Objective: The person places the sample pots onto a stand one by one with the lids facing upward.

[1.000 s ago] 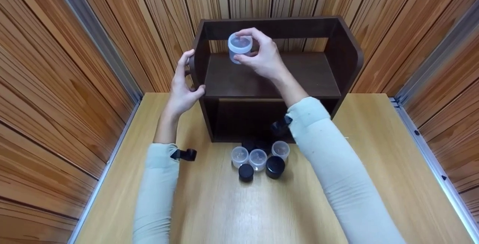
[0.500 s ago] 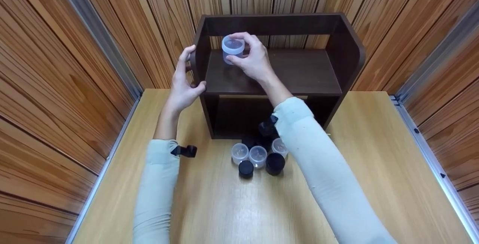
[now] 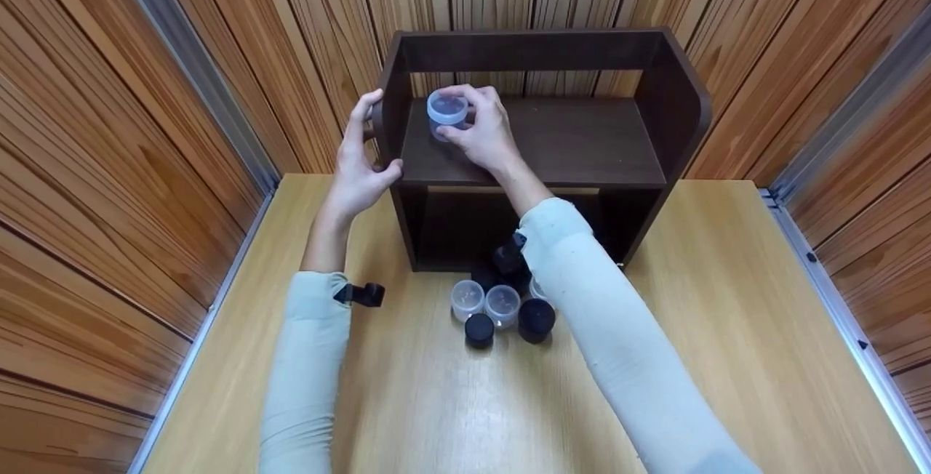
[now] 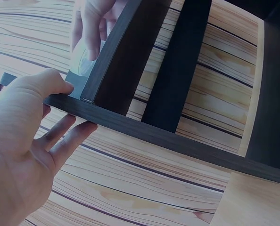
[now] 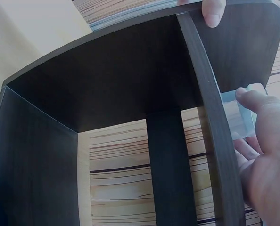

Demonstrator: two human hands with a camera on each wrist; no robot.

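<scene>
My right hand (image 3: pixel 485 131) holds a small clear plastic jar (image 3: pixel 446 110) with a pale lid, thumb in front and fingers behind. The jar is upright at the left end of the upper board of a dark brown two-tier desk shelf (image 3: pixel 545 139). In the right wrist view the jar (image 5: pixel 236 117) sits close behind the board's edge; whether it touches the board I cannot tell. My left hand (image 3: pixel 358 169) grips the shelf's left side panel, and in the left wrist view the thumb is on one side of the panel (image 4: pixel 144 127), fingers on the other.
On the table before the shelf stand more clear jars (image 3: pixel 502 305) and black-lidded jars (image 3: pixel 537 320), bunched together; my right forearm partly covers them. Wood-panelled walls (image 3: pixel 131 132) enclose the table (image 3: pixel 407 401) at the back and sides.
My right hand has carried the jar left and then down toward the left end of the upper board. The left hand has kept its hold on the side panel.
</scene>
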